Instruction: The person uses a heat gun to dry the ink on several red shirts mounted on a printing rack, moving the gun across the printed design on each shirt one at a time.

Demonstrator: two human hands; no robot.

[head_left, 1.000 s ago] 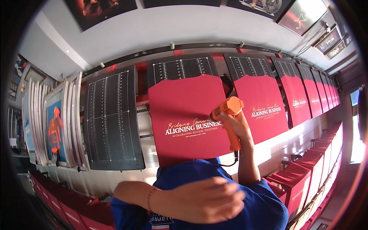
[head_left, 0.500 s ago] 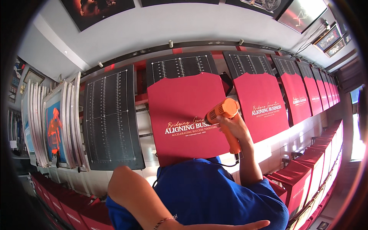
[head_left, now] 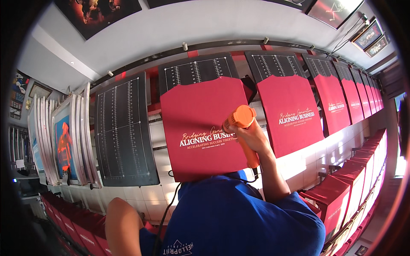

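Observation:
My right hand (head_left: 253, 137) is wrapped round the handle of an orange heat gun (head_left: 244, 116). The gun's dark nozzle points left, over the right part of the white and gold print on a red shirt piece (head_left: 200, 102). That fabric lies flat on a black printing board (head_left: 196, 70) with white ruled lines, which shows above the neckline. Of my left arm (head_left: 123, 219) only the bent part at the lower left shows; the left hand is out of the picture.
A bare black board (head_left: 124, 132) with ruled lines lies to the left, beside upright framed screens (head_left: 66, 141). Further boards with red shirt pieces (head_left: 292, 115) run off to the right. Behind me stands another row of red-covered boards (head_left: 329, 196). A black cable (head_left: 168, 205) hangs by my blue shirt.
The left forearm and hand, which crossed my body at the lower edge, have swung out of view. The heat gun has moved slightly left and up in the picture, still in my right hand.

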